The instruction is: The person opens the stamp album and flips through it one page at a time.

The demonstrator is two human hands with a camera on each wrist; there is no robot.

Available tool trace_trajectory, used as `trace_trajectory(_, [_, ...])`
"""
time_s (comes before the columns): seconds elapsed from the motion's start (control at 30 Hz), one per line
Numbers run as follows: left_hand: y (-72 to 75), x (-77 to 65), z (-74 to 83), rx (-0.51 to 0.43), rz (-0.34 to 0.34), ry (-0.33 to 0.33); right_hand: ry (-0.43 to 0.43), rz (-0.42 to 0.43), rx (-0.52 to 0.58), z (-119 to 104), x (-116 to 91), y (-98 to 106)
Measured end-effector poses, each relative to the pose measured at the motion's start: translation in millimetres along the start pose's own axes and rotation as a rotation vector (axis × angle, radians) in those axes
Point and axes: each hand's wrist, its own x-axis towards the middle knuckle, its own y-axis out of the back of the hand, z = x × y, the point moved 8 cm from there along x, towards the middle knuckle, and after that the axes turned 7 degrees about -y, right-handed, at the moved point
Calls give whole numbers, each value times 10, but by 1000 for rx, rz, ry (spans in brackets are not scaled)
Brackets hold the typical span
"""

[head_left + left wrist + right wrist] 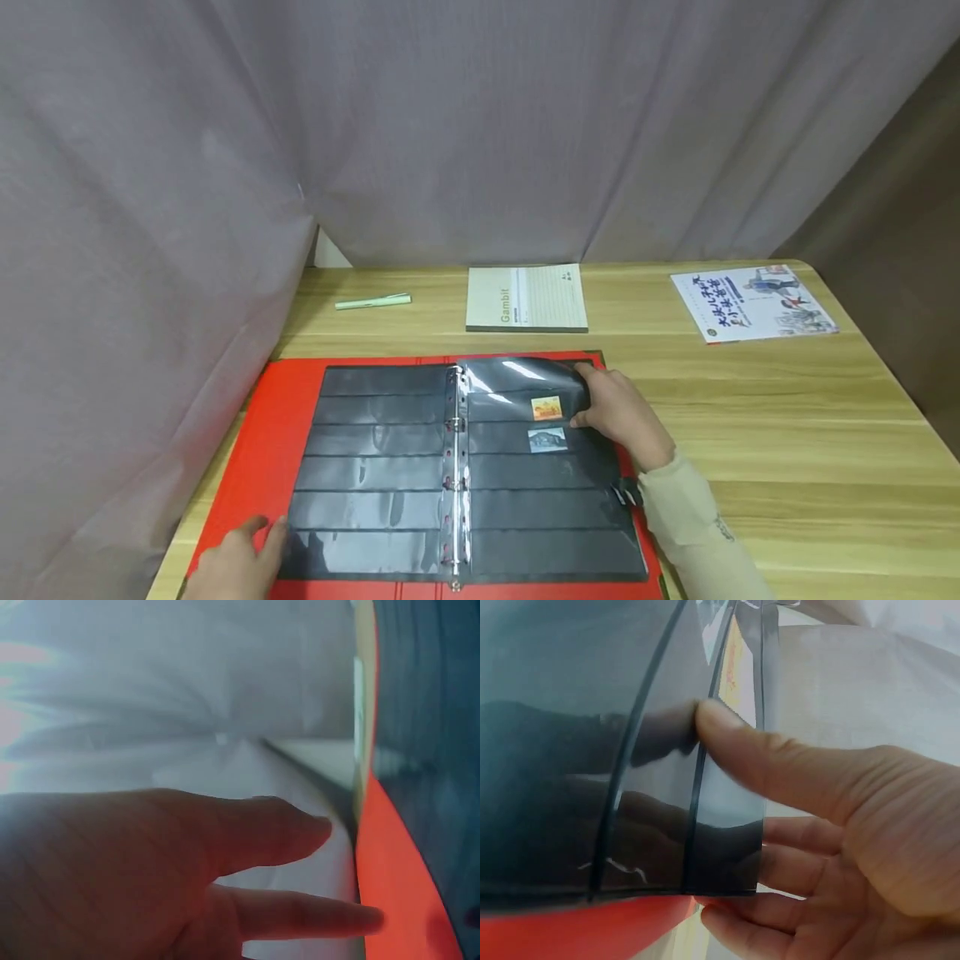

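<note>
A red ring-binder stamp album (258, 425) lies spread out on the table. Six-row black pocket pages fill both sides, the left page (367, 473) showing no stamps. Two stamps sit in the right page (551, 510): an orange one (546, 407) above a pale blue-grey one (547, 440). My right hand (621, 417) pinches that page's outer edge near the top, thumb (731, 739) on its face and fingers behind, and the sheet bows up there. At the lower left, my left hand (236, 562) rests on the red cover, fingers relaxed by the left page's edge.
Behind the album are a light green pen (373, 302) and a cream Gambit notebook (527, 298). A white illustrated booklet (753, 304) lies at the back right of the wooden table (810, 433). Grey curtains (465, 133) hang behind and on the left.
</note>
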Motion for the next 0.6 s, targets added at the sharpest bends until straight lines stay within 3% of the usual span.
trace_trajectory(0.1, [92, 21, 264, -6, 62, -113, -7, 14, 6, 12, -9, 11])
trace_trajectory(0.2, [141, 22, 589, -39, 133, -288, 2, 23, 10, 17, -10, 13])
trace_trajectory(0.37, [-2, 93, 1056, -63, 145, -551, 20, 31, 23, 12, -5, 23])
trace_trajectory(0.47, [-139, 195, 1221, -22, 119, -620, 14, 16, 42, 12, -9, 18])
trace_trajectory(0.6, [-316, 324, 1329, 47, 65, -631, 3, -10, 71, -2, -38, 2])
